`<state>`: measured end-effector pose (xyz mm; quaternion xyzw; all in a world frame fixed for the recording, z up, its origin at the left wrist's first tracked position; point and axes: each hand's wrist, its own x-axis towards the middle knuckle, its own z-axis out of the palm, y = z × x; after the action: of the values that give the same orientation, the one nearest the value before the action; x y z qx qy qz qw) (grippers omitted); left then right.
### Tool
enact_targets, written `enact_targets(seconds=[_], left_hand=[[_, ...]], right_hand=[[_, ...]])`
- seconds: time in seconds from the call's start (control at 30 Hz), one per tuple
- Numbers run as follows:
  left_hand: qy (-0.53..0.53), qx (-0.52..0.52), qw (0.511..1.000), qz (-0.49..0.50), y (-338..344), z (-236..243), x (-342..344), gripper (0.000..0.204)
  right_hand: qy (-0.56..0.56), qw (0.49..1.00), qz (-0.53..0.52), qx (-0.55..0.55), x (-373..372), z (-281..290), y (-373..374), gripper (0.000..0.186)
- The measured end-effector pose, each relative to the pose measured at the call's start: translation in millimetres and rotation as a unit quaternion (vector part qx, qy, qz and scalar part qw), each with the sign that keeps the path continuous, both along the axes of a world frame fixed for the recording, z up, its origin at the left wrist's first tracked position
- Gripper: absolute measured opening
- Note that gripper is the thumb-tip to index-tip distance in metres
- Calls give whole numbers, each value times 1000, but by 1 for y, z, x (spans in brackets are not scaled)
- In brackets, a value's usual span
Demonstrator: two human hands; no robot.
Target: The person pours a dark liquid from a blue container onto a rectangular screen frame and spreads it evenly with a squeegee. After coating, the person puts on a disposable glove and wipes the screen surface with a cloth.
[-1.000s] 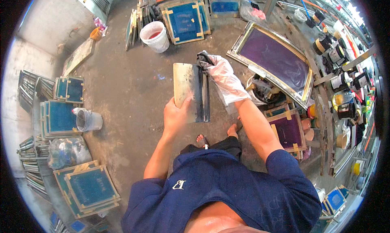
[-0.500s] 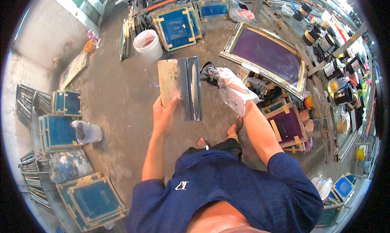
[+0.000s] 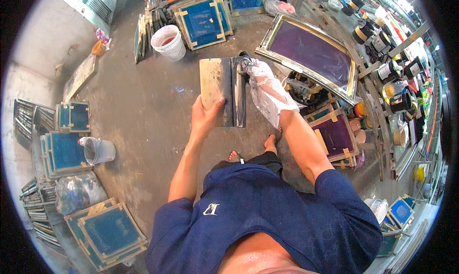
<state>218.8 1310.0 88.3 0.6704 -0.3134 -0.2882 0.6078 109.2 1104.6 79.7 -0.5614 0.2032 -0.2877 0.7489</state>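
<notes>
A wide squeegee (image 3: 214, 80) with a pale, stained wooden handle and a dark, ink-smeared blade side is held up in front of me. My left hand (image 3: 206, 115) grips the wooden part at its lower edge, thumb on the near face, other fingers hidden behind. Clear plastic bagging covers my right hand (image 3: 270, 87), so its fingers are only dimly seen. At its tip is a crumpled dark rag (image 3: 245, 60), pressed against the upper right end of the blade side. Below the squeegee lies the grey floor.
A white bucket (image 3: 168, 43) stands beyond the squeegee, near blue screen frames (image 3: 201, 25). A large purple screen (image 3: 311, 54) leans at the right, beside ink tubs (image 3: 382, 42). More frames (image 3: 112, 228) and a grey bucket (image 3: 99, 152) line the left.
The squeegee has shifted right, toward my right hand. The rag has moved up from beside the blade's middle and now touches its upper end.
</notes>
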Motion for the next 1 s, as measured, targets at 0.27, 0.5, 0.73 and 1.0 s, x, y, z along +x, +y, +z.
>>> enact_targets(seconds=[0.27,0.5,0.73,1.0], left_hand=[[-1,6,995,101,-24,-11,22,48],[-71,9,985,155,-45,-4,29,45],[-77,-132,965,212,-68,5,33,36],[-174,-182,949,190,-56,-6,-12,35]], right_hand=[[62,997,32,35,-15,5,51,16],[50,993,34,101,-38,6,70,16],[-4,974,21,225,-62,5,79,16],[-89,992,-40,80,-67,6,69,24]])
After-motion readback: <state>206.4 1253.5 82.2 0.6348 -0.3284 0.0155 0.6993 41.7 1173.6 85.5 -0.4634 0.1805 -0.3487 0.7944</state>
